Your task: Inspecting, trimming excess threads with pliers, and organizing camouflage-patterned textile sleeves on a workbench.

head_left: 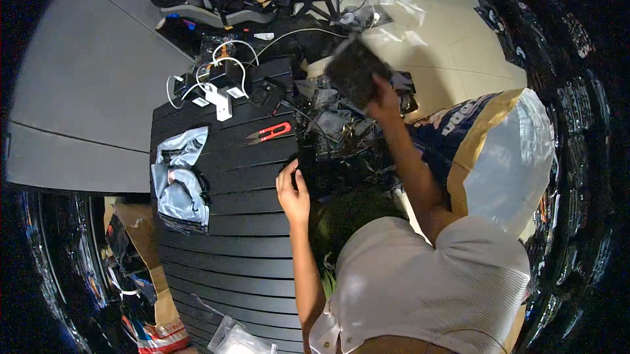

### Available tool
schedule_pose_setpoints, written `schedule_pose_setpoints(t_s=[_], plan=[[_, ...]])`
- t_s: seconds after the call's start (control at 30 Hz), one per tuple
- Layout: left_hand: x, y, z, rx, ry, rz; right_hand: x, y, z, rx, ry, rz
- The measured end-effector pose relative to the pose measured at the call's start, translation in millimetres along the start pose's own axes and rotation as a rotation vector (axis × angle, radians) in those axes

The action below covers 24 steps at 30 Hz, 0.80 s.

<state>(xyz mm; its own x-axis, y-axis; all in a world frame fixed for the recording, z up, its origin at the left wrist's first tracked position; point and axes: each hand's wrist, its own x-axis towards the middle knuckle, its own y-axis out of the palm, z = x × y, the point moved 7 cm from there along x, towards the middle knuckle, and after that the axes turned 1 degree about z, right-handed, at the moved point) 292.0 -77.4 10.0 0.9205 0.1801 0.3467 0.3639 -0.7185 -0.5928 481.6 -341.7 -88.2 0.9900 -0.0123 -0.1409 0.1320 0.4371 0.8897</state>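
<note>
My right hand (384,99) is raised beyond the table's right edge, closed on a flat, dark, squarish packet (357,70) that is smeared by motion. Under it lies a heap of black items in clear plastic bags (335,121). My left hand (293,193) rests at the right edge of the black slatted table (243,203). Its fingers are curled at something dark that blends into the background. Farther up the table lie red-handled thread snips (274,131), nearest to my left hand.
Silvery-blue pouches (182,180) lie at the table's left. A white power strip (220,101) with tangled white cables stands toward the back. A large open sack (502,150) stands at the right. A clear plastic bag (239,339) lies at the near edge, a cardboard box (147,242) lower left.
</note>
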Motion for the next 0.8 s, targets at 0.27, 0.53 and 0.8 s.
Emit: schedule_pose_setpoints(t_s=[0.27,0.53,0.8], plan=[[0,-5,-3,-0.019,0.009,0.008,-129,-279,-92,-1.128,0.166,-0.688],[-1,-6,0,-0.085,-0.044,0.013,-65,-225,-31,-1.444,0.059,-0.959],[-2,-9,1,-0.145,-0.041,0.002,-71,-223,-50,-1.483,0.054,-0.999]])
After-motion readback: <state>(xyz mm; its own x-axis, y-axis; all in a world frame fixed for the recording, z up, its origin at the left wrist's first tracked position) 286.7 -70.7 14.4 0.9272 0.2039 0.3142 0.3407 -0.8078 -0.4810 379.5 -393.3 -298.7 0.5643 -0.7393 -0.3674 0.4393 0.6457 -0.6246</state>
